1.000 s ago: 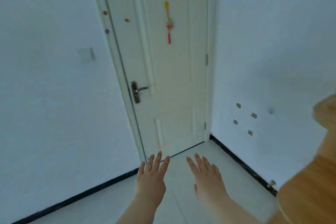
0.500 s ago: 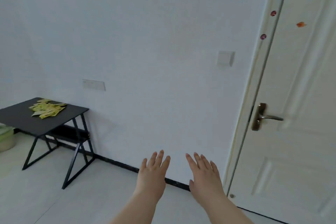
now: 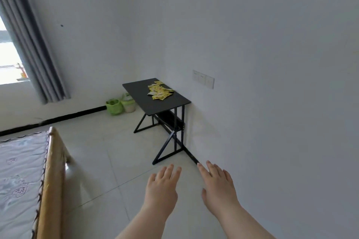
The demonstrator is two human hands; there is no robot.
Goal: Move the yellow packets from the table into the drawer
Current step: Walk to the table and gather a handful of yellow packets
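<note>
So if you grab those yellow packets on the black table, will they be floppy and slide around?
Probably. The yellow packets look thin and flat, so likely light and bendy. They lie in a loose overlapping heap on the smooth black table, so a push would likely scatter them rather than move them together. They seem unlikely to roll.

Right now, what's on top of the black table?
A loose pile of yellow packets lies on the black table, toward its wall side. Whatever lies beneath the pile is covered.
</note>
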